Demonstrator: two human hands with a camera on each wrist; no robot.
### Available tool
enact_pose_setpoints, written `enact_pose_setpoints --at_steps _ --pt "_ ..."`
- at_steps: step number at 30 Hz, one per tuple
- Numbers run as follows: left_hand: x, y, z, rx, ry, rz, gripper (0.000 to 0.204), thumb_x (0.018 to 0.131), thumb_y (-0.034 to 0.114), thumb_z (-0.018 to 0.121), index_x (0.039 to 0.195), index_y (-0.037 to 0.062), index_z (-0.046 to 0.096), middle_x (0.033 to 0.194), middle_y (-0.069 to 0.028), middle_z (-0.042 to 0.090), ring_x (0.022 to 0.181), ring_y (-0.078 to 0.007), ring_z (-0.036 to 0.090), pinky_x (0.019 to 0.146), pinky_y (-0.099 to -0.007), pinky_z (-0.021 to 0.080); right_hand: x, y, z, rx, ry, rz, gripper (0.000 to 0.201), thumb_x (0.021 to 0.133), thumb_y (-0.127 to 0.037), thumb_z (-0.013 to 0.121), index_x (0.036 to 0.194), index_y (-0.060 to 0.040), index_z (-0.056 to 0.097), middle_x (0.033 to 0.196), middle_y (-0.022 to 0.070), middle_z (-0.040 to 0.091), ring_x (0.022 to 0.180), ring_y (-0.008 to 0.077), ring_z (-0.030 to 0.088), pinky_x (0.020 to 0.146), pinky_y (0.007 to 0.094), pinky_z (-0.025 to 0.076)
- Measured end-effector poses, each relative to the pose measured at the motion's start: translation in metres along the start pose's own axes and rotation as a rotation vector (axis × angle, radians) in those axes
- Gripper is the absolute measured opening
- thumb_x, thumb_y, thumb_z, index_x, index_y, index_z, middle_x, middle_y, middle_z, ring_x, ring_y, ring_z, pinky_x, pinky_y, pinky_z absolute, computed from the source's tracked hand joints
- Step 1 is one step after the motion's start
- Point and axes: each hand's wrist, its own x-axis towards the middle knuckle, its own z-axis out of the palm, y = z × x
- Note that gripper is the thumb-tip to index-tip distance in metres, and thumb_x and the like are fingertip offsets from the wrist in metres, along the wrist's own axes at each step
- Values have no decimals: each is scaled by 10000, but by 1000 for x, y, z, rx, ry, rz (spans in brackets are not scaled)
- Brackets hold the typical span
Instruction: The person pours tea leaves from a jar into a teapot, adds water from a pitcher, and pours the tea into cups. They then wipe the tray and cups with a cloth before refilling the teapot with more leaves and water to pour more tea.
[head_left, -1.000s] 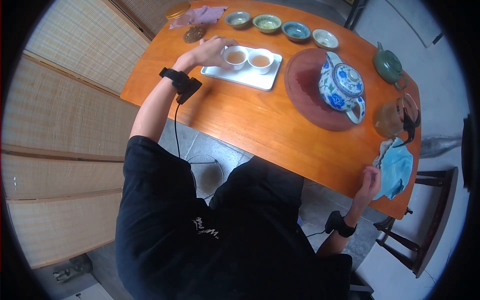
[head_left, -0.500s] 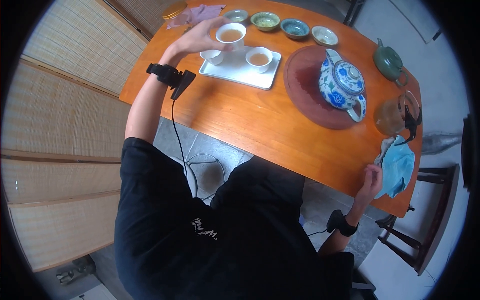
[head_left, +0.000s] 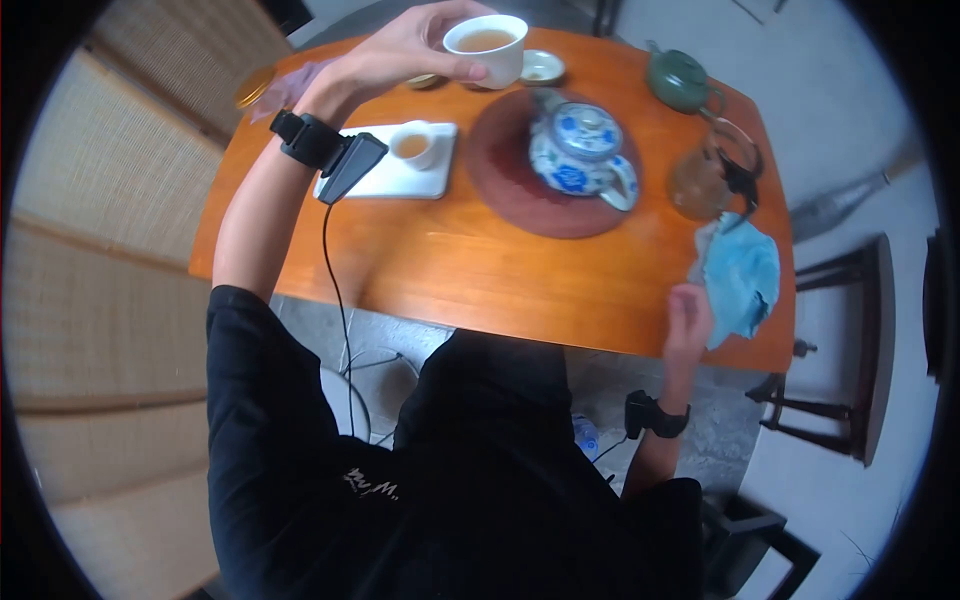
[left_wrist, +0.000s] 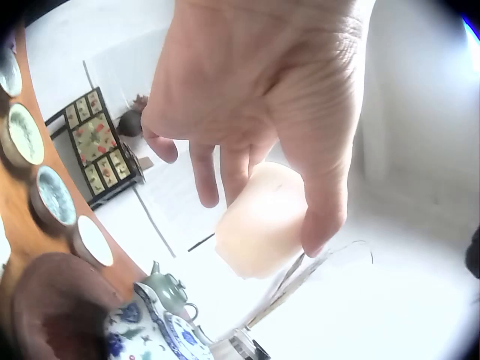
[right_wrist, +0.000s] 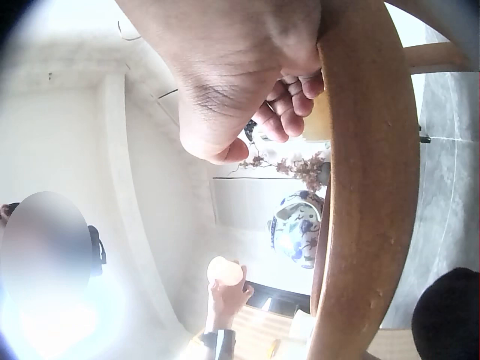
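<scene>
My left hand (head_left: 400, 52) holds a white teacup (head_left: 503, 68) of amber tea, raised over the table's far side. In the left wrist view the thumb and fingers grip the teacup from opposite sides. A white tray (head_left: 412, 184) lies below the left forearm, with a second filled cup (head_left: 428, 152) on it. My right hand (head_left: 688, 322) rests at the table's near right edge beside a crumpled turquoise cloth (head_left: 745, 275). Its fingers are loosely bent and hold nothing in the right wrist view.
A blue-and-white teapot (head_left: 575, 150) stands on a round reddish board (head_left: 500, 190). To its right are a green teapot (head_left: 678, 82) and a glass pitcher (head_left: 695, 185). Several small bowls (left_wrist: 28, 135) line the far edge. A wooden chair (head_left: 872, 350) stands at right.
My left hand has lifted the teacup off the tray and carried it up, away from the tray and to the right. The head view has shifted. The right hand stays by the cloth.
</scene>
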Motion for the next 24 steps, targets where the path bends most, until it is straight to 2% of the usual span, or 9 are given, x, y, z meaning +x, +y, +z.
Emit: enact_pose_setpoints --at_steps 2,4,6,11,15,16,19,24 --pt "20 15 20 -27 -33 2 604 714 76 837 1229 26 525 1151 -46 606 1072 -129 569 963 -286 449 1 6 1 18 20 -51 53 893 -40 569 929 -2 565 757 -4 512 679 79 461 609 220 379" --pt "40 26 38 -84 -74 -75 593 713 72 838 1217 27 529 1129 -43 609 1052 -128 572 950 -279 453 1 6 1 -16 20 -35 65 864 -34 588 917 -1 571 751 17 528 675 99 483 618 238 401" --pt "63 29 56 -121 -122 -73 583 711 67 837 1207 29 533 1114 -40 611 1042 -128 573 940 -276 456 2 4 -1 -44 21 -20 77 840 -30 603 904 0 576 753 41 544 675 119 505 627 252 419" --pt "123 30 108 -133 -210 72 575 704 60 836 1195 33 539 1111 -39 611 1057 -130 564 940 -281 453 3 -5 -2 -66 28 -28 91 815 -36 623 883 2 576 770 79 568 671 157 535 641 274 441" --pt "161 23 138 -51 -270 115 578 710 102 839 1199 31 538 1124 -44 610 1063 -142 565 954 -299 449 3 -6 -3 -41 32 -10 96 815 -53 629 864 2 568 770 79 571 673 164 545 632 279 440" --pt "166 23 144 24 -245 121 605 702 167 852 1197 22 536 1122 -55 609 1064 -150 564 952 -302 451 4 -7 -3 -48 27 -10 101 813 -66 628 862 0 569 762 81 567 674 170 548 630 283 438" --pt "181 21 158 168 -206 147 623 703 217 848 1199 13 530 1106 -65 608 1042 -160 570 932 -303 463 4 -6 -4 -37 29 -37 101 810 -71 623 861 -1 570 754 82 560 675 172 545 625 287 431" --pt "193 15 165 250 -237 147 604 707 233 831 1180 6 531 1079 -72 609 1002 -166 580 898 -303 479 6 -7 -5 -41 30 -79 107 793 -74 622 848 -5 561 744 87 562 674 171 543 607 287 412"
